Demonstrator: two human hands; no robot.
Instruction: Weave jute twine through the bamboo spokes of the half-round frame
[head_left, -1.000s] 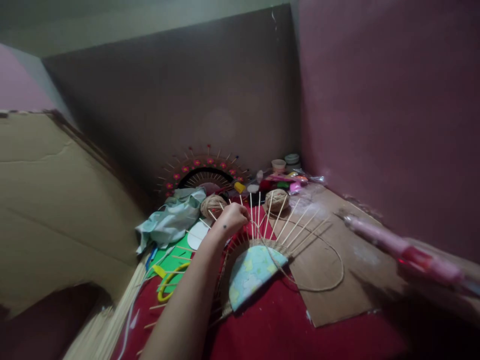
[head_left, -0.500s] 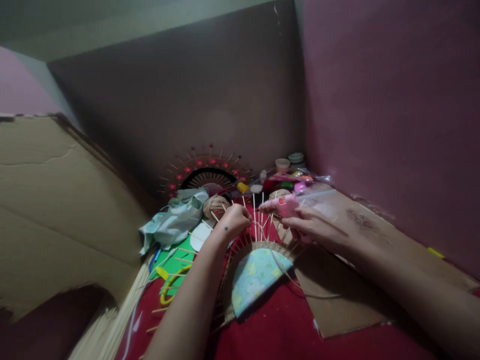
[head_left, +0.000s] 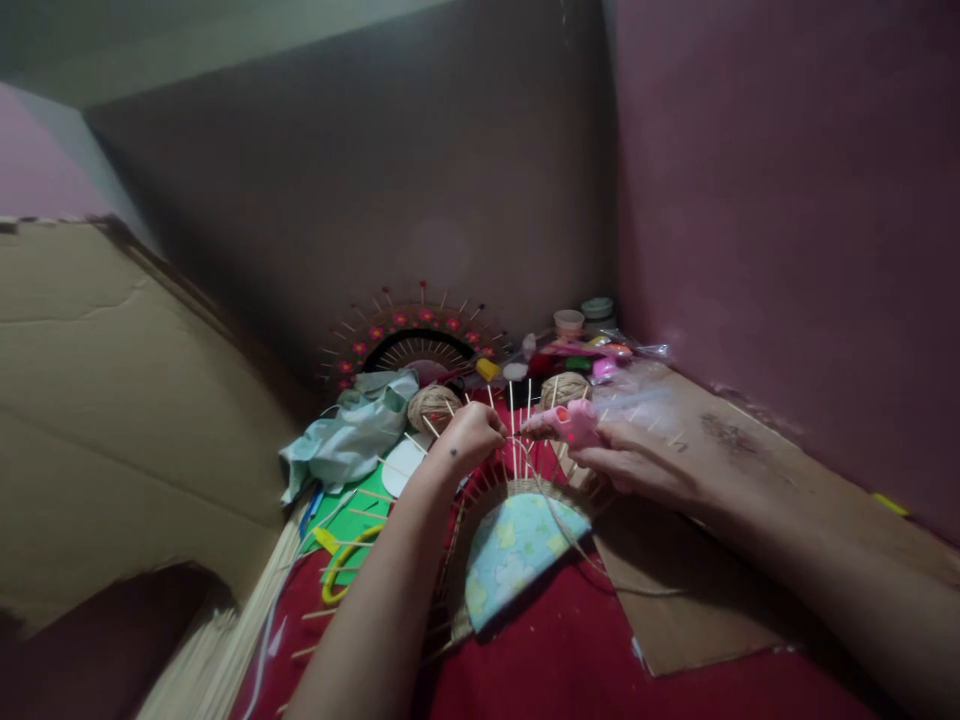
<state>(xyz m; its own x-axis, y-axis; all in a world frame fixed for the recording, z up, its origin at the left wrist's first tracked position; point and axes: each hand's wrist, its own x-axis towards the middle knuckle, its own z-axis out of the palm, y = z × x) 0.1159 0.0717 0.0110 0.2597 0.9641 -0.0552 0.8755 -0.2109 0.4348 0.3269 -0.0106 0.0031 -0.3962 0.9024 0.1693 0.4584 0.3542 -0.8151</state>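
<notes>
In my right hand (head_left: 626, 455) is a pink hot glue gun (head_left: 577, 422), its nozzle pointing left among the upright sticks. My left hand (head_left: 474, 437) is closed, pinching a thin twine (head_left: 551, 505) close to the nozzle. That twine loops down across the half-round piece and trails to the right over cardboard. Below both hands lies the half-round piece (head_left: 517, 555), covered in blue floral fabric, with a woven twine rim (head_left: 536, 488) and thin sticks (head_left: 515, 440) fanning outward. My left forearm hides part of its left side.
Balls of twine (head_left: 435, 408) sit behind the sticks, beside a crumpled pale cloth (head_left: 349, 425). A finished-looking flowered fan piece (head_left: 409, 325) leans at the wall. Yellow-handled scissors (head_left: 341, 570) lie left, cardboard (head_left: 690, 610) right, on red cloth (head_left: 555, 660). A large cardboard sheet (head_left: 127, 400) stands left.
The glue gun has tipped slightly and its nozzle has come closer to my left fingertips and the twine. My left hand stays almost in place; the view has shifted a little.
</notes>
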